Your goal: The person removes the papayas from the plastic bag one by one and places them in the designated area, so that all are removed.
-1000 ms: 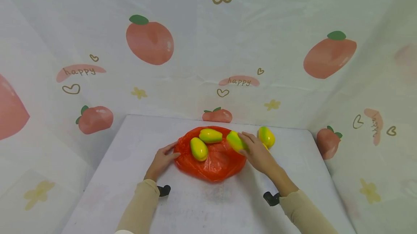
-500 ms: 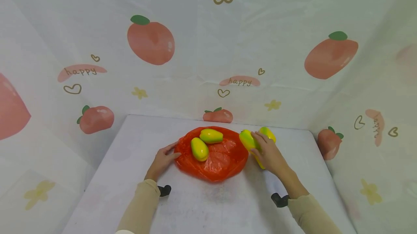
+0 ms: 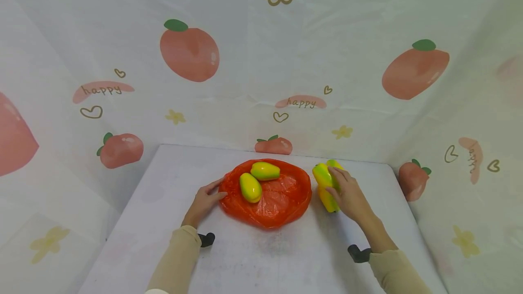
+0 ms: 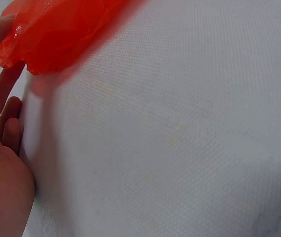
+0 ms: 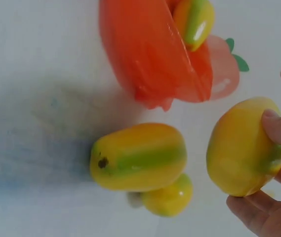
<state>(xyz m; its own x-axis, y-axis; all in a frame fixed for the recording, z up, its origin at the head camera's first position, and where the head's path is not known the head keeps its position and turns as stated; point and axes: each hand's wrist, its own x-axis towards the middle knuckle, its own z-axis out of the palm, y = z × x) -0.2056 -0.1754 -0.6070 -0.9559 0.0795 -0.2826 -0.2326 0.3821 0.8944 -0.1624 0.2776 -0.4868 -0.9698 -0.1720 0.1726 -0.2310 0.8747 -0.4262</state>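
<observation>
A red plastic bag lies spread open on the table, with two yellow-green papayas, one nearer and one farther, inside it. My left hand holds the bag's left edge; the left wrist view has the thumb above the red plastic and fingers below. Right of the bag, my right hand grips another papaya between thumb and fingers. Close by that hand, a papaya lies on the table, and one more shows behind it, partly hidden.
The white table backs onto a hanging white cloth printed with fruit, hearts and flowers. Cloth walls also rise on both sides. A black wrist mount sticks out from the right wrist.
My right hand has carried its papaya rightward, from over the bag's right part to beside the papayas on the table. My left hand stays at the bag's left edge.
</observation>
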